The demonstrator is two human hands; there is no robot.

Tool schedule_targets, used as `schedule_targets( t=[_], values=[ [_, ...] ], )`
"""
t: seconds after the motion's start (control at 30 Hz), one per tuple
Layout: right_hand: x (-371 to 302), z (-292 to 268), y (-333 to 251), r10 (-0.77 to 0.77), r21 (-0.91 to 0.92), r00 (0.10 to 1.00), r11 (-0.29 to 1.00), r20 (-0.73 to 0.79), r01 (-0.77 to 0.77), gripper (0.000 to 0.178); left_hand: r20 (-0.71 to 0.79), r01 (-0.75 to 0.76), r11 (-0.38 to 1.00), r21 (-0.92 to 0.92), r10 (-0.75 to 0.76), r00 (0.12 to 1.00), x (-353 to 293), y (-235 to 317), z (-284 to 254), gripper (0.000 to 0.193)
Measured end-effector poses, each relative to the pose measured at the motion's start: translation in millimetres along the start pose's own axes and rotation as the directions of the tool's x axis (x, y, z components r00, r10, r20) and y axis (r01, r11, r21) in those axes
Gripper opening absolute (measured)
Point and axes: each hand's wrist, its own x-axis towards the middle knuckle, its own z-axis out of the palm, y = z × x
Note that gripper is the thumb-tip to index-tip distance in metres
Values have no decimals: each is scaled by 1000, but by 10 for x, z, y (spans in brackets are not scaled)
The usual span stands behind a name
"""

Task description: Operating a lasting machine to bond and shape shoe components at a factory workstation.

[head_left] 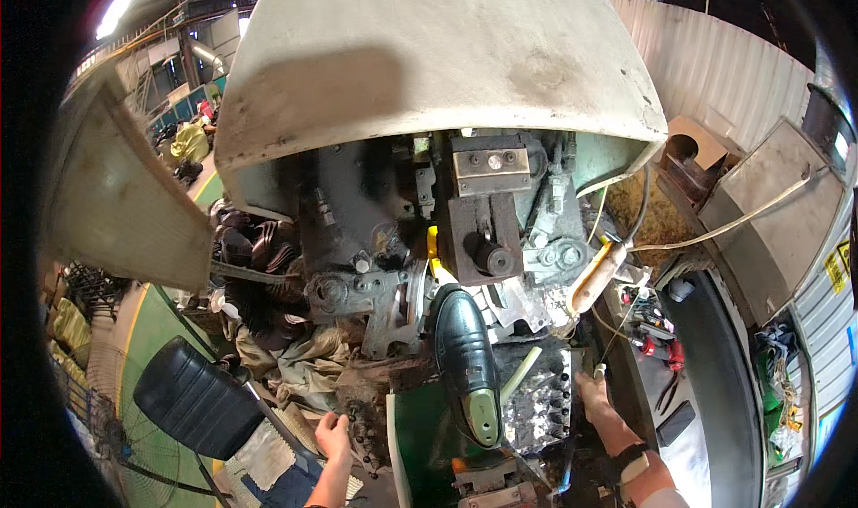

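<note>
A black leather shoe (458, 329) sits toe-up on a green shoe last (483, 417), in the middle of a large machine (493, 218), its toe up against the metal parts. My left hand (333, 436) is low and left of the shoe, apart from it, beside a row of dark knobs (361, 432). Its fingers are curled in, and I see nothing in them. To the right of the shoe, my right hand (593, 395) is at the edge of a control panel (539, 396) with several knobs. Its fingers are extended near a thin rod (601, 368), and no grip shows.
A wooden-handled tool (597, 277) hangs by a cable at the machine's right. Pliers (668, 392) and a black box (676, 423) lie on the right-hand bench. On the left are a black padded seat (192, 398), crumpled cloth (308, 365) and a wire fan guard (165, 450).
</note>
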Motion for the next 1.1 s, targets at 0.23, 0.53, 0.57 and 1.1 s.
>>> schedule_targets(
  t=[0.23,0.53,0.57,1.1],
  values=[
    [658,-830,596,-127,-18,991,992,-39,127,83,-191,-76,967,-242,30,981,-393,40,234,39],
    [518,-1165,1294,-70,-123,997,990,26,73,74,133,223,969,-110,-208,969,-424,-574,-361,35],
    [535,-1204,1470,-31,15,985,999,170,28,62,66,196,980,12,-197,978,-409,-804,-669,32],
    [-342,-1036,995,376,-211,925,910,53,-357,33,-187,-283,952,-114,259,948,-168,-215,-105,19]
  ],
)
